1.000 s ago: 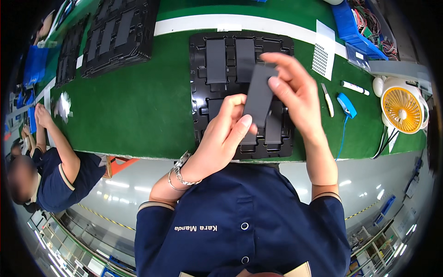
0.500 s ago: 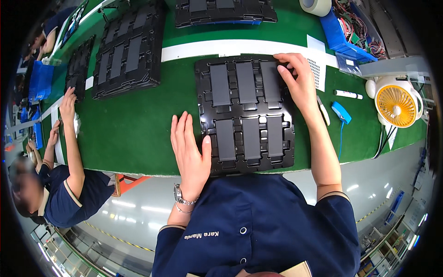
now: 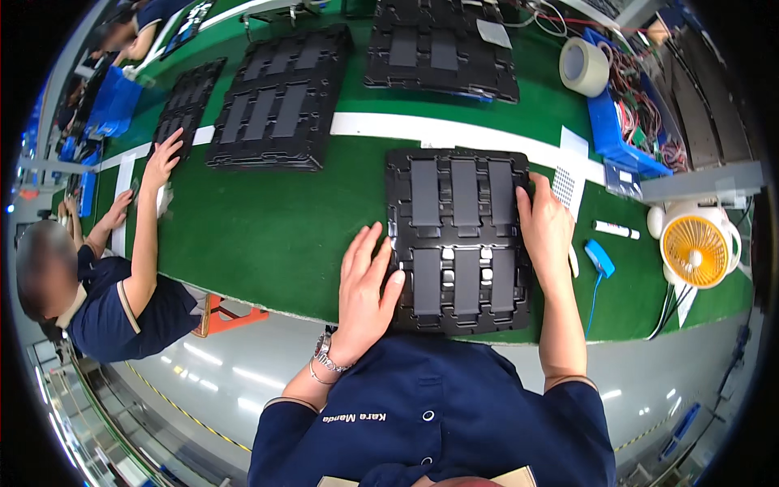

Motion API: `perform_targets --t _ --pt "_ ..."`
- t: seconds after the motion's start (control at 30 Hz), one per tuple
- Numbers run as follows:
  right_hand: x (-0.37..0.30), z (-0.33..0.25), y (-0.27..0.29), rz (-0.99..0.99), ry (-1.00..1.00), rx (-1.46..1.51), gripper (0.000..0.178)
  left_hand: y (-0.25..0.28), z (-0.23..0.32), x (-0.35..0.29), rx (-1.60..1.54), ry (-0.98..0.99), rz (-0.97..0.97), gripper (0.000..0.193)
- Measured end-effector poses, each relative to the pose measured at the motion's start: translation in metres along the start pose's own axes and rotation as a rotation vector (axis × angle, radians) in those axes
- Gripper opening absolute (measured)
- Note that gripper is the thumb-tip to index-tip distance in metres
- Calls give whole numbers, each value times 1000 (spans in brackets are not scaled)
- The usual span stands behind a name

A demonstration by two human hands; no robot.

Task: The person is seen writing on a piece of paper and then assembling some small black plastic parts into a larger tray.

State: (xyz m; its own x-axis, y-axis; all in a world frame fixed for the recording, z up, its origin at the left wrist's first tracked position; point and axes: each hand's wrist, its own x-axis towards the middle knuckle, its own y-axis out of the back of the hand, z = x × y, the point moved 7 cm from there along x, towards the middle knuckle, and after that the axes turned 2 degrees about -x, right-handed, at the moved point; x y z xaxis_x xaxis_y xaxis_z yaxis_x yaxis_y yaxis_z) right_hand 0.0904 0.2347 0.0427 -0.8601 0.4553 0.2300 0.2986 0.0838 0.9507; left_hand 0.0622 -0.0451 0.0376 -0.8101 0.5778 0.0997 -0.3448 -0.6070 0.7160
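Observation:
A black molded plastic tray (image 3: 445,237) lies on the green bench in front of me. Dark grey flat rectangular pieces (image 3: 466,193) sit in its compartments in two rows. Along the tray's left edge rests my left hand (image 3: 365,292), fingers stretched out and thumb against the rim. My right hand (image 3: 548,231) lies at the upper right edge; its thumb is on the rim and its fingers reach forward, somewhat bent. Neither hand has a piece in it. Whether other trays lie under this one, I cannot tell.
More black trays stand in a stack (image 3: 276,105) at the far left and another stack (image 3: 442,61) at the back. To the right are a marker (image 3: 617,230), a blue tool with a cord (image 3: 599,258), a fan (image 3: 695,252), a tape roll (image 3: 584,66) and a blue bin (image 3: 613,134). A co-worker (image 3: 105,300) works left.
My view has shifted, so the bench things sit lower in it. My right hand has slid from the tray's far right corner to its right edge. My left fingers have come closer to the tray.

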Motion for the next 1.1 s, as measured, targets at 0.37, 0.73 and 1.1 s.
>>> perform_targets --t 0.37,0.73,1.1 --pt "-9 -12 4 -87 -32 306 29 25 -12 -23 -982 395 45 85" --pt "-20 -27 19 -51 14 473 27 200 -109 44 -833 206 404 55" --pt "-26 -47 8 -135 121 432 24 233 -239 184 -205 233 248 41"
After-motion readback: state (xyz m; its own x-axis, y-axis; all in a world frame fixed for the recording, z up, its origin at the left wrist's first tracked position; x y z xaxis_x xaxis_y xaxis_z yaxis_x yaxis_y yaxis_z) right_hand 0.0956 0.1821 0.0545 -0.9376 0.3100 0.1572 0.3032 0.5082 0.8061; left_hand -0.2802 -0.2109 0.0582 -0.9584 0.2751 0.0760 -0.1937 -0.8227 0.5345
